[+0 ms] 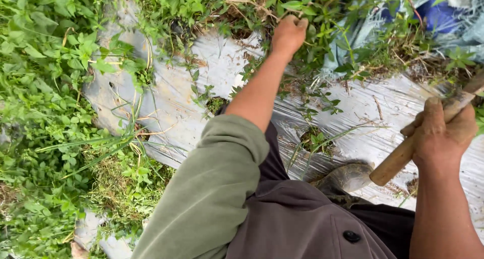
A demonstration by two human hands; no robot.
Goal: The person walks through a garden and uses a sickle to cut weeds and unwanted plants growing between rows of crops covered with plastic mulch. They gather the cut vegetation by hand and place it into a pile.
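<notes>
The left hand (289, 33) is closed in a fist around green weeds (312, 17) at the far edge of the silver plastic mulch sheet (222, 62). Over the sheet's near right part, the right hand (443, 130) wraps its fingers tight around a wooden tool handle (398, 158).

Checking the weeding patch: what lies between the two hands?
In the head view, silver plastic sheet with leafy weeds sprouting through it lies between the left hand and right hand.

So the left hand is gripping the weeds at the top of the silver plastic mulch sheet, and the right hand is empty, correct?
Not quite. In the head view the right hand is not empty: it is closed around a round wooden tool handle. The rest holds: the left hand grips the green weeds at the top of the silver plastic mulch sheet.
</notes>
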